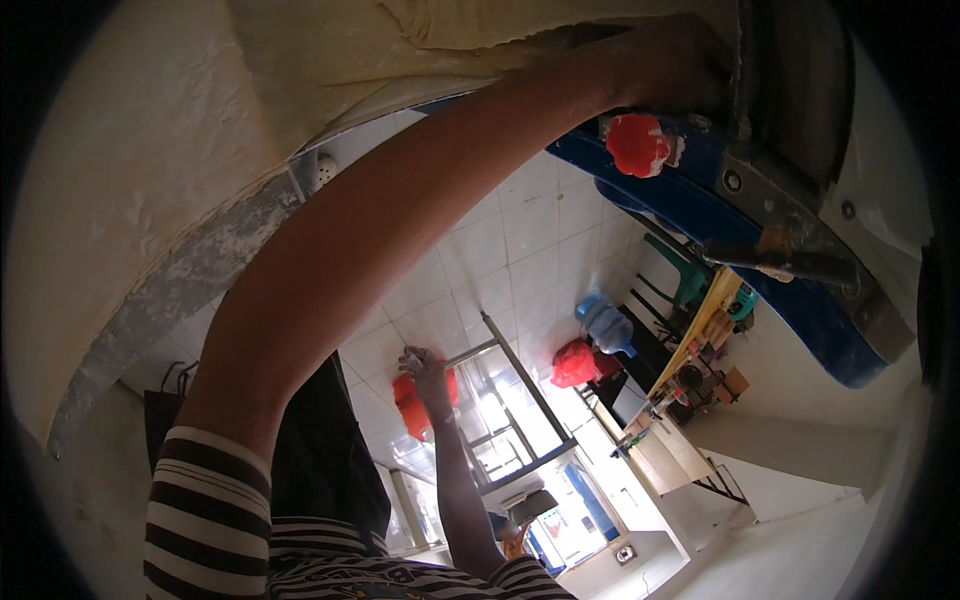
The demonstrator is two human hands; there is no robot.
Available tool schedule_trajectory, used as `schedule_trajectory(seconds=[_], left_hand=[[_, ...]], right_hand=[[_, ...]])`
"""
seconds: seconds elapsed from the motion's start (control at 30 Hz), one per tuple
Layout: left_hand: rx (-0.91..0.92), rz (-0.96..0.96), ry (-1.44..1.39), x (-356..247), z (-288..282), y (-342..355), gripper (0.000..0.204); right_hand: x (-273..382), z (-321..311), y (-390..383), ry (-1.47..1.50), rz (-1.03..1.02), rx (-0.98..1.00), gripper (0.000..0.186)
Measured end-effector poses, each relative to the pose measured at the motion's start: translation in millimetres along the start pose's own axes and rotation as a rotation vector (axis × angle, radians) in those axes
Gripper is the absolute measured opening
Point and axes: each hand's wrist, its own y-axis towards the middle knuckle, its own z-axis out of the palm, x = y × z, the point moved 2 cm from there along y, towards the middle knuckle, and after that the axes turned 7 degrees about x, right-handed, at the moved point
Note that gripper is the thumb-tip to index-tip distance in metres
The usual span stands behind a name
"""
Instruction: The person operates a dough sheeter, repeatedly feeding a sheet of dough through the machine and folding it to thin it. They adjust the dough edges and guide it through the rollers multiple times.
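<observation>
My left arm reaches across the view to the upper right, where my left hand lies in shadow beside the dark roller part of a blue-framed machine. Its fingers are hidden in the dark, so any grip cannot be made out. A wide pale sheet of dough, folded along its far edge, lies on a floury metal surface next to that arm. Just below the left hand is a red knob dusted white. Lower down, my right hand hangs away from the machine, floury fingers apart, holding nothing visible.
A metal lever juts from the machine's side. Farther off are a metal frame, a blue water jug, red bags, a green chair and a cluttered shelf. White tiles cover the floor.
</observation>
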Motion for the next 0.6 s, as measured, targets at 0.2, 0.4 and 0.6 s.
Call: schedule_trajectory(seconds=[0.2,0.4,0.6], left_hand=[[0.069,-0.037,-0.171,-2,-4,-2,0.026],[0.170,0.049,-0.265,-33,-42,-42,0.038],[0.211,-0.136,-0.504,-31,-38,-31,0.037]], right_hand=[[4,-3,1,0.040,-0.027,-0.003,0.032],[3,-1,0,0.074,-0.040,0.002,0.031],[3,2,-2,0.086,-0.004,0.024,0.034]])
